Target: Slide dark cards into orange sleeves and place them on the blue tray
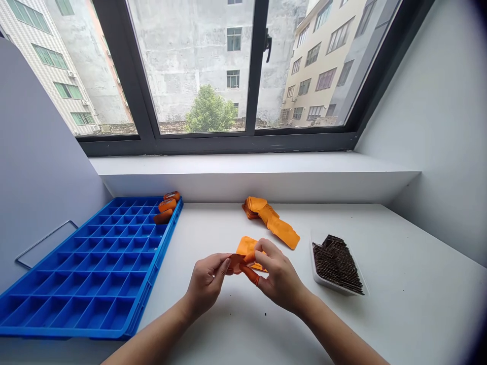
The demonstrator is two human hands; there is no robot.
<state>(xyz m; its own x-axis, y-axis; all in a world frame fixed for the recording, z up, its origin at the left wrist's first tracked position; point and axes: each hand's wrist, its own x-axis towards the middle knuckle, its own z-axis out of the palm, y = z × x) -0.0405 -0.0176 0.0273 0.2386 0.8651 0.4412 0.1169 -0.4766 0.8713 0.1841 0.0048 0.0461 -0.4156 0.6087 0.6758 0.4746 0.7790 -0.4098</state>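
Between my two hands, just above the table, is a small orange-brown flat piece (236,262). My left hand (207,280) pinches its left end between thumb and fingers. My right hand (283,276) wears orange finger cots (251,275) on the thumb and a finger, and these close on the piece's right end. Partly hidden behind my right hand lie some orange flat pieces (246,245). Farther back, a fanned row of orange flat pieces (279,226) lies on the table.
A blue compartment tray (141,289) fills the left side, with a few orange folded pieces (167,205) in its far right compartments. On the right, a clear plastic tub (317,274) holds many thin dark brown pieces (338,263). A window ledge (258,165) bounds the white table.
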